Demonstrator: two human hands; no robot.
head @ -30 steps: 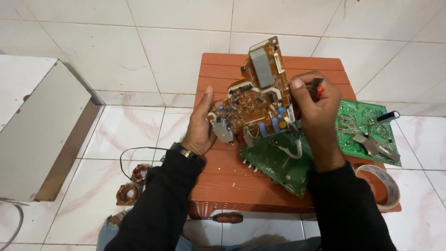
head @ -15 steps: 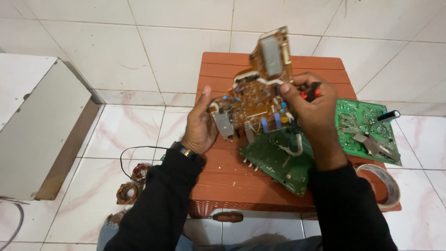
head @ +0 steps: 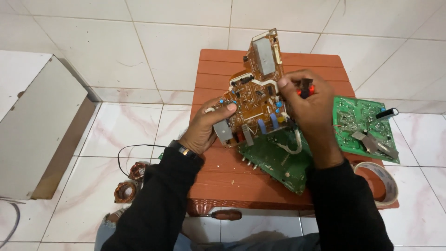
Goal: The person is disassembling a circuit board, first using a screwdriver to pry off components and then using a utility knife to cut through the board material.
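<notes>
A brown circuit board (head: pixel 253 95) crowded with components is held tilted up above an orange plastic stool (head: pixel 218 176). My left hand (head: pixel 209 128) grips its lower left edge, thumb on top near a grey metal part. My right hand (head: pixel 309 109) is closed around a red-and-black handled tool (head: pixel 305 88) at the board's right edge; the tool's tip is hidden. Under the brown board lies a green circuit board (head: pixel 278 160) with a white wire loop.
A second green circuit board (head: pixel 360 125) with a black capacitor lies at the stool's right side, beside a roll of tape (head: pixel 383 181). A wooden-handled screwdriver (head: pixel 223 214) sits below the stool's front edge. Copper coils (head: pixel 127 183) and a black wire lie on the tiled floor, with a grey metal casing (head: pixel 39 121) at left.
The brown board has been tipped further upright and lifted slightly. My right hand with the tool has shifted up along its right edge; the left hand keeps its grip.
</notes>
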